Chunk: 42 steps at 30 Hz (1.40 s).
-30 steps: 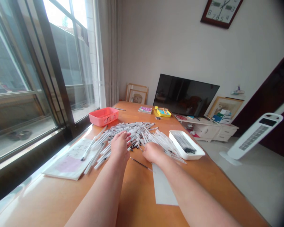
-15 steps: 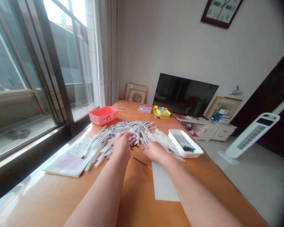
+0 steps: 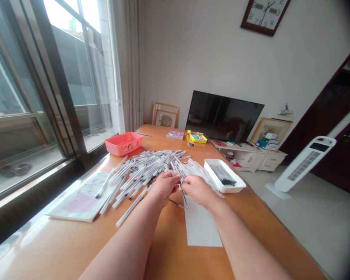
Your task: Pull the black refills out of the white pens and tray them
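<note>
My left hand [image 3: 167, 187] is closed in a pinch, its fingertips nearly meeting those of my right hand [image 3: 197, 189]. From the right fingertips a thin dark pen refill [image 3: 184, 198] slants down over the paper. What my left fingers pinch is too small to make out. Below the hands, another dark refill [image 3: 176, 203] lies on the table, its end at the white sheet of paper [image 3: 202, 229]. Just beyond my hands spreads a pile of clear pen barrels [image 3: 146, 165], some with black ends. To the right, a white tray [image 3: 236, 189] holds several dark-tipped refills.
A pink plastic box [image 3: 124, 146] stands at the far left of the wooden table [image 3: 166, 249]. A notepad [image 3: 76, 202] with handwriting lies at left, a pen on it. Farther back are a small book [image 3: 175, 135] and a yellow box [image 3: 198, 138].
My two hands have come together, the left moving right and down toward the right one. A dark refill now shows at the right fingertips. The view has shifted slightly.
</note>
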Each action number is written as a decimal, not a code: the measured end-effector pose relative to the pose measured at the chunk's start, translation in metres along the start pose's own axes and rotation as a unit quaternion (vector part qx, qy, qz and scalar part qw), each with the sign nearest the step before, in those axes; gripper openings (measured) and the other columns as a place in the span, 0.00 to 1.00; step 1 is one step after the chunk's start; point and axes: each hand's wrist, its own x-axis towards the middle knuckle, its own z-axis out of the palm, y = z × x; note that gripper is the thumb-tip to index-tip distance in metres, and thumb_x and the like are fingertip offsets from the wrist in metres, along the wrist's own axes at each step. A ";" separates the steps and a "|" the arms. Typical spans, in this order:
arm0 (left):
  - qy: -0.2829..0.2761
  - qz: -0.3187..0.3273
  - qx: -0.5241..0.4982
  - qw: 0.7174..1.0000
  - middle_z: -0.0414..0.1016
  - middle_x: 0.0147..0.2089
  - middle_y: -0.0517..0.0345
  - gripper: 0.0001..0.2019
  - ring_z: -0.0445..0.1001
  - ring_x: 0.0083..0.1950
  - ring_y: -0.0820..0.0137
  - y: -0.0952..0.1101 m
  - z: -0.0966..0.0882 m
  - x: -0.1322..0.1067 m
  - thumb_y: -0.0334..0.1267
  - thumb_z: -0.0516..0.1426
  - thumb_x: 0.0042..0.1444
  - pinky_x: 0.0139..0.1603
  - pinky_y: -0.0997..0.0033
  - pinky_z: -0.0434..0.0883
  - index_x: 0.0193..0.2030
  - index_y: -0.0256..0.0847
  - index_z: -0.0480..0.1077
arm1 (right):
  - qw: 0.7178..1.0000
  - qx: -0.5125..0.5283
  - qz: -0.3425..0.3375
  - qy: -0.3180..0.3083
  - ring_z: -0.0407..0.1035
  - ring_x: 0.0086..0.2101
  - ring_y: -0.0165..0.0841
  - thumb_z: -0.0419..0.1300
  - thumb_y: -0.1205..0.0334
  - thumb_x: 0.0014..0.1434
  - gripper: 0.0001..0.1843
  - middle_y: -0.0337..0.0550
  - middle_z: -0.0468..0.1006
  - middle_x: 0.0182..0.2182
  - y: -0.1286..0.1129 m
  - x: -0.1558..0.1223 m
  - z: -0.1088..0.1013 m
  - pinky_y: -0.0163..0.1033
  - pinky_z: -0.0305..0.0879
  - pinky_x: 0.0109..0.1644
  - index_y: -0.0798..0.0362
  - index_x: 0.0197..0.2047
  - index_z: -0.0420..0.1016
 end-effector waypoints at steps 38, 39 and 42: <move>0.094 0.225 0.717 0.653 0.75 0.59 0.50 0.24 0.69 0.58 0.54 0.004 -0.024 0.000 0.34 0.50 0.60 0.56 0.54 0.64 0.62 0.50 0.71 | 0.963 0.164 -0.038 0.210 0.65 0.24 0.32 0.59 0.50 0.58 0.14 0.41 0.78 0.26 0.047 0.006 -0.039 0.37 0.59 0.29 0.52 0.33 0.75; 0.067 0.239 0.719 0.650 0.72 0.63 0.51 0.25 0.66 0.61 0.53 -0.001 -0.018 0.000 0.34 0.50 0.61 0.58 0.52 0.63 0.65 0.51 0.68 | 0.963 0.161 -0.041 0.211 0.65 0.24 0.32 0.59 0.50 0.58 0.13 0.40 0.78 0.25 0.047 0.007 -0.038 0.37 0.59 0.29 0.52 0.33 0.75; 0.014 0.248 0.726 0.642 0.60 0.73 0.56 0.27 0.53 0.72 0.50 -0.011 -0.005 0.003 0.35 0.48 0.63 0.66 0.46 0.57 0.69 0.54 0.63 | 0.963 0.159 -0.047 0.211 0.66 0.24 0.32 0.58 0.51 0.58 0.13 0.40 0.78 0.25 0.047 0.008 -0.038 0.36 0.58 0.29 0.51 0.33 0.75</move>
